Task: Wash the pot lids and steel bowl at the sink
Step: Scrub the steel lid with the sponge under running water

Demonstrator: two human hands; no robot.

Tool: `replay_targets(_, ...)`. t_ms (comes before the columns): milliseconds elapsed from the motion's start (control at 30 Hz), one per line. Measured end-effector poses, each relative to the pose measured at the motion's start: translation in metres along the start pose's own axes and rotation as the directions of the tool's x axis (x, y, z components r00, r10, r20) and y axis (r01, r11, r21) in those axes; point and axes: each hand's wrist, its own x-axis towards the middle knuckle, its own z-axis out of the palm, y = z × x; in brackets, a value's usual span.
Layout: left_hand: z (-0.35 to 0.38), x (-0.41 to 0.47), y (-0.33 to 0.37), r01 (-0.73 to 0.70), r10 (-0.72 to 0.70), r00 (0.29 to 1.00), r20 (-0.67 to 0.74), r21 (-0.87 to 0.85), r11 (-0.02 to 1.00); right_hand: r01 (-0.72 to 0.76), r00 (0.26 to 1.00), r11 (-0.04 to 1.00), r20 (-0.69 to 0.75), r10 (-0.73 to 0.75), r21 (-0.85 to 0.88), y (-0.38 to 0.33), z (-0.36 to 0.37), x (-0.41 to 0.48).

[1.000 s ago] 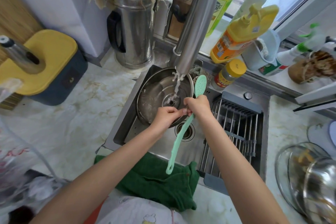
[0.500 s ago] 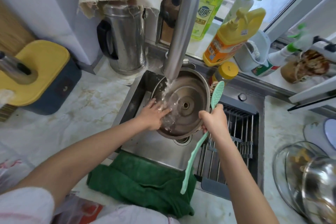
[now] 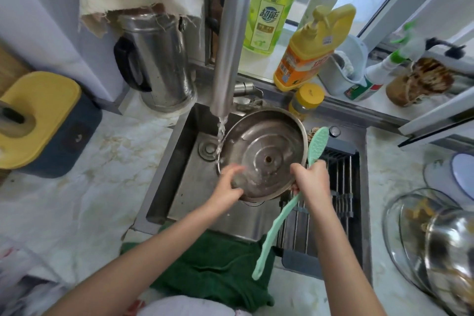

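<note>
— Over the sink, what was going on?

— One steel pot lid was held tilted, hollow side up, above the basin, just beside the faucet. The water stream ran down past its left edge.

— And the hands?

— The right hand was clenched round the long green brush, its grip also braced against the lid's right rim. The brush head stood up beside the lid, not on it. The left hand lay on the lower-left rim, blurred, so I couldn't tell whether its grip was closed on the edge or only rubbing it.

— Which step, then?

— I'd judge rinsing or hand-scrubbing this lid. A glass lid and the steel bowl sat on the tabletop to the right, well apart from the basin and apparently unwashed.

— What did the next move call for?

— Probably turning the lid so the water reached the whole face, or bringing the brush head onto it, with a firm hold, since wet steel slips. After that it would need setting on the rack.
</note>
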Motion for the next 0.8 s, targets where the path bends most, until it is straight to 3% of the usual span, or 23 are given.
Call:
replay_targets(67,-0.005,-0.008,0.0,-0.019,0.005,0.958,-0.286,-0.044,0.999,-0.111,0.992,0.98,0.083,0.098,0.168,0.013,0.005,-0.002)
replay_targets(133,-0.013,-0.006,0.004,0.057,-0.098,0.906,-0.412,-0.11,0.992,-0.207,0.975,0.933,0.137,0.173,0.296,0.025,0.01,-0.008)
replay_targets(200,-0.024,0.001,0.006,0.168,-0.278,0.889,-0.365,-0.304,0.938,-0.26,0.962,0.887,0.183,0.203,0.382,0.032,0.015,-0.015)
replay_targets(300,-0.045,0.004,0.009,0.377,-0.505,0.858,-0.093,-0.553,0.743,-0.314,0.943,0.83,0.253,0.216,0.461,0.037,0.019,-0.022)
replay_targets(367,-0.057,-0.002,0.014,0.44,-0.514,0.857,0.025,-0.553,0.707,-0.333,0.931,0.802,0.307,0.197,0.495,0.04,0.02,-0.023)
replay_targets(433,-0.066,-0.008,0.021,0.404,-0.463,0.886,0.023,-0.528,0.747,-0.362,0.908,0.79,0.377,0.18,0.495,0.041,0.022,-0.022)
replay_targets(500,-0.069,-0.014,0.03,0.356,-0.432,0.9,-0.049,-0.49,0.796,-0.367,0.897,0.815,0.403,0.182,0.449,0.043,0.023,-0.019)
replay_targets(567,-0.072,-0.019,0.037,0.294,-0.382,0.914,-0.137,-0.424,0.856,-0.273,0.933,0.91,0.315,0.172,0.312,0.045,0.021,-0.013)
replay_targets(667,-0.085,-0.02,0.036,0.066,-0.092,0.944,-0.318,-0.091,0.994,-0.049,0.995,0.992,0.093,0.038,0.117,0.05,0.013,-0.005)
replay_targets(733,-0.089,-0.02,0.037,0.028,0.024,0.958,-0.284,0.178,0.984,0.075,0.996,0.992,0.04,-0.079,0.102,0.044,0.009,-0.004)
replay_targets(800,-0.087,-0.017,0.033,0.058,0.013,0.977,-0.214,0.322,0.945,0.214,0.974,0.97,0.048,-0.221,0.119,0.031,0.008,-0.008)
